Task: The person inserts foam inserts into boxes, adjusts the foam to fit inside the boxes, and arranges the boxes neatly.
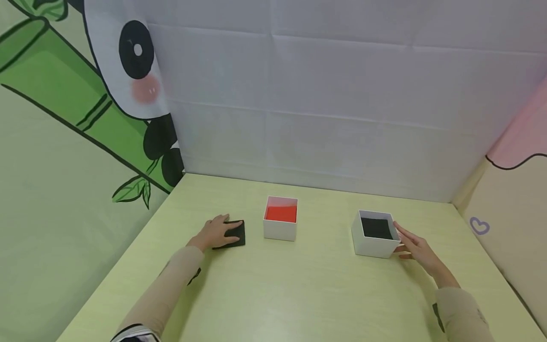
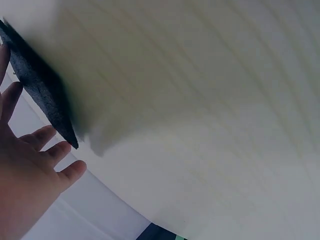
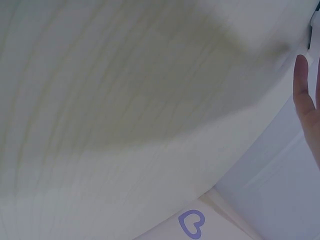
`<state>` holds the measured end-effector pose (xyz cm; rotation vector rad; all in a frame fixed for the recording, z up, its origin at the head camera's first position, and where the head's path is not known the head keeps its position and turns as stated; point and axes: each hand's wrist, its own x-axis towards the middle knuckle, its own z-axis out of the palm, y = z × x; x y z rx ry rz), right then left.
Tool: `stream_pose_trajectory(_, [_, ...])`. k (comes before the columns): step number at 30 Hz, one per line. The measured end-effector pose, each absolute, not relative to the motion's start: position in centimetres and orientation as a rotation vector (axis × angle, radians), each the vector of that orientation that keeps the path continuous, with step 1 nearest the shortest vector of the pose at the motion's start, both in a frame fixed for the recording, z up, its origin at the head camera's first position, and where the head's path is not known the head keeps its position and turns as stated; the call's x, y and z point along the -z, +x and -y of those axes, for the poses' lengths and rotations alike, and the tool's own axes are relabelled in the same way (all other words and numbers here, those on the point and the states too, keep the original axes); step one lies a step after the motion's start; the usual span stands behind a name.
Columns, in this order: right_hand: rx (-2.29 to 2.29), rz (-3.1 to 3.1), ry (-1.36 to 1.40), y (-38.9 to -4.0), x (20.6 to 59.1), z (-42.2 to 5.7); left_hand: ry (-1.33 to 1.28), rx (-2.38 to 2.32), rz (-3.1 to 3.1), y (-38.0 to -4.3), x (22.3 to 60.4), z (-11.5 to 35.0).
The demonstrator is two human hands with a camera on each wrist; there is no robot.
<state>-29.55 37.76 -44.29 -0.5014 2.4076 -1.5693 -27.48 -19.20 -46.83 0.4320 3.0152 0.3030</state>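
A flat black felt-like square (image 1: 236,234) lies on the table at the left. My left hand (image 1: 215,233) is laid over its left part, fingers spread and fairly straight. In the left wrist view, fingertips meet the dark square (image 2: 42,85) along its side. To the right stands a white open-topped box (image 1: 372,248) with black material (image 1: 376,228) inside. Beside this box, my right hand (image 1: 420,251) has its extended fingers at the right wall. Only a few fingers (image 3: 301,82) of that hand show at the edge of the right wrist view.
A second white box (image 1: 279,231), holding red material (image 1: 281,213), stands between the black square and the other box. Behind the pale yellow table (image 1: 295,294) hangs a white sheet (image 1: 325,109). Printed cloths border the left and right sides.
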Motion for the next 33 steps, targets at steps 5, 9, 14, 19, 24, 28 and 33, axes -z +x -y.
stream_pose_trajectory(5, [1.568,-2.409,-0.498,-29.5,44.2,-37.8,0.399,-0.327,-2.976,-27.9,47.2,19.5])
stream_pose_trajectory(9, [1.574,-2.403,-0.5,-29.5,44.2,-37.7,0.387,-0.351,-2.973,-27.9,47.4,19.6])
stream_pose_trajectory(14, [1.578,-2.396,-0.504,-29.5,44.2,-37.7,0.363,-0.396,-2.975,-27.7,47.1,19.3])
stream_pose_trajectory(19, [1.575,-2.4,-0.492,-29.4,44.2,-37.7,0.331,-0.417,-2.992,-27.5,46.7,19.0])
stream_pose_trajectory(24, [1.574,-2.413,-0.497,-29.4,44.2,-37.6,0.327,-0.364,-3.04,-27.9,46.6,19.1])
stream_pose_trajectory(28, [1.564,-2.429,-0.5,-29.4,44.3,-37.6,0.293,-0.396,-3.04,-28.1,46.1,19.4])
stream_pose_trajectory(33, [1.561,-2.428,-0.492,-29.3,44.2,-37.6,0.282,-0.65,-3.005,-27.9,45.3,20.1])
